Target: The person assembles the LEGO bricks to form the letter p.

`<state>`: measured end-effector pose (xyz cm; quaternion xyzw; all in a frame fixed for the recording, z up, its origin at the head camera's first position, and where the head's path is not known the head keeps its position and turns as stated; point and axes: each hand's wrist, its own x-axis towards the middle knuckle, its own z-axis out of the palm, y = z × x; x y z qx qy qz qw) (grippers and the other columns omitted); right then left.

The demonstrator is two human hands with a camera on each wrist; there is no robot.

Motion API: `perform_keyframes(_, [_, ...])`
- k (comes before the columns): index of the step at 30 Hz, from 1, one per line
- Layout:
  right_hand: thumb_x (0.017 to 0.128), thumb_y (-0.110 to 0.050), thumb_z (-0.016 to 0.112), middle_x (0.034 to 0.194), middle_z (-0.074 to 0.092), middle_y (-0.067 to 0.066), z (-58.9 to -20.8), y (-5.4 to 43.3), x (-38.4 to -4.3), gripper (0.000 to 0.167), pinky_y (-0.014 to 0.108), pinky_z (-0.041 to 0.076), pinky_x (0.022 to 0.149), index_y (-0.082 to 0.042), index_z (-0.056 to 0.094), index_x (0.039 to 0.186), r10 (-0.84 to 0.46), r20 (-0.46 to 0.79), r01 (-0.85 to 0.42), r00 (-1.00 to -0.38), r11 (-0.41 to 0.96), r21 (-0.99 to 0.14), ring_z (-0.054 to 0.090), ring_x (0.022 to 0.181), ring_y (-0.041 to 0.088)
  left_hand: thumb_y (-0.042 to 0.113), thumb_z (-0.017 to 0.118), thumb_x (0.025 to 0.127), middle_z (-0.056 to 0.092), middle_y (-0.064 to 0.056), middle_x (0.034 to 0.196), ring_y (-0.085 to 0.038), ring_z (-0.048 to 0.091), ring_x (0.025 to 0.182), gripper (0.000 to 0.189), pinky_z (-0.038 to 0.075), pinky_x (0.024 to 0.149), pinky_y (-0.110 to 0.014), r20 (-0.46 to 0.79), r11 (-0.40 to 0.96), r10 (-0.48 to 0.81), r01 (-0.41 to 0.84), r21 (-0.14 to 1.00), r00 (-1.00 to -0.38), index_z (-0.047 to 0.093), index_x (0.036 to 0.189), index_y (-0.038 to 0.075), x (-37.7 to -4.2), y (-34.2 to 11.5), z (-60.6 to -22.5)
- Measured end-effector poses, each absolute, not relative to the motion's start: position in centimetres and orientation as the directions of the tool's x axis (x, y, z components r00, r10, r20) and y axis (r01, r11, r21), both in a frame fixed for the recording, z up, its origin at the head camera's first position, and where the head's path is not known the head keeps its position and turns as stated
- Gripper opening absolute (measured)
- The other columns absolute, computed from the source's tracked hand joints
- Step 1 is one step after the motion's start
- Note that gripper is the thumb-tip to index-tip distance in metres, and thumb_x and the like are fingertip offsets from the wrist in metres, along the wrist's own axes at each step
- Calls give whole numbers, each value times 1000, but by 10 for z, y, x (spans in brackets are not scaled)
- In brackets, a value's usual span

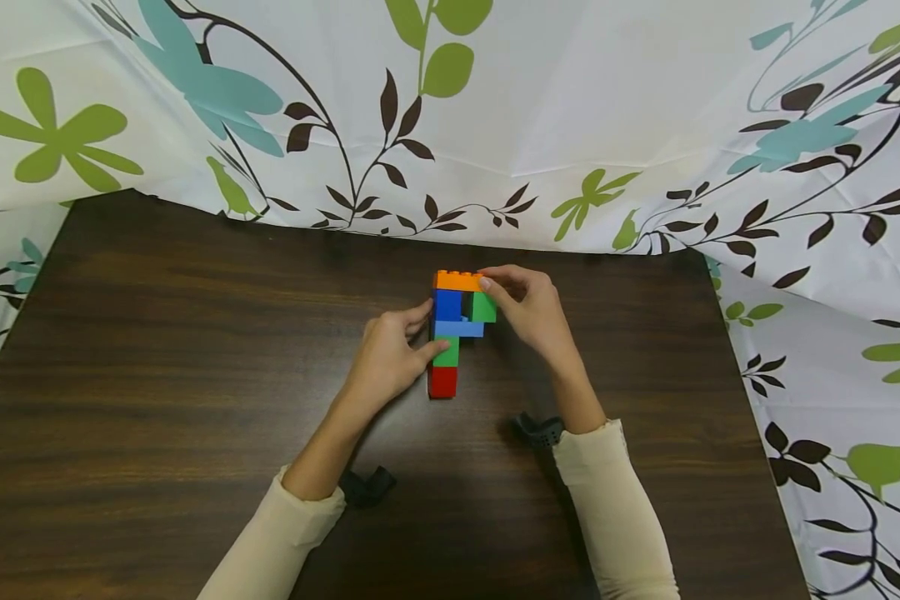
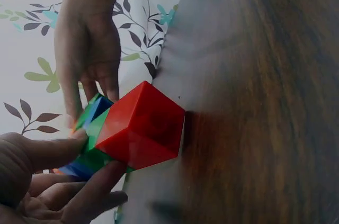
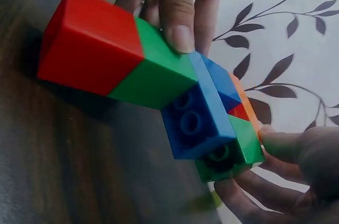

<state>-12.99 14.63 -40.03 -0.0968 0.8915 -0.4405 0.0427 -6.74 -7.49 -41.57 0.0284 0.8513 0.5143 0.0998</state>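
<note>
Both hands hold one stack of plastic toy building bricks. It has a red brick (image 3: 92, 38) at the near end, then a green brick (image 1: 446, 352), a light blue brick (image 1: 461, 330), a dark blue brick (image 1: 447, 306) and an orange brick (image 1: 457, 281) at the far end. A second green brick (image 1: 483, 308) sits on the right, under the orange one. My left hand (image 1: 387, 354) pinches the stack at its left side, thumb on the lower green brick. With thumb and fingers, my right hand (image 1: 531, 311) pinches the orange and right green bricks' end.
The stack is over a dark wooden table (image 1: 195, 333). A white curtain (image 1: 510, 100) with leaf and flower prints hangs along the back and sides. Dark wrist-worn devices show beside the left sleeve (image 1: 277, 533) and the right sleeve (image 1: 615, 508).
</note>
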Motion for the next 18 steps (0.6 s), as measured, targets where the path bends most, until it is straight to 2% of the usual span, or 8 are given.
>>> perform_keyframes(5, [107,-17,69,128,76,19,-409,146,-130,30,51,59,101,-1,74,132,-217,-50,-91,-975,595,-798,72,111,34,20,83,96,58,-16,153,-31,61,141,68,49,118,-53,-161,501,144,-69,863,-976,54,155,3,-69,-74,-421])
perform_keyframes(12, [106,-12,69,132,75,19,-415,146,-128,30,51,60,100,-3,73,135,-226,-105,-54,-968,599,-799,72,112,36,18,81,98,59,-20,152,-32,63,138,65,52,114,-51,-157,504,141,-65,861,-977,53,154,0,-71,-75,-427])
perform_keyframes(18, [106,-11,68,133,74,20,-422,146,-127,29,52,57,109,-3,73,134,-208,-119,-33,-971,610,-791,72,119,36,20,81,99,61,-18,150,-31,61,140,64,51,116,-51,-159,530,135,-64,846,-978,54,155,4,-72,-74,-428])
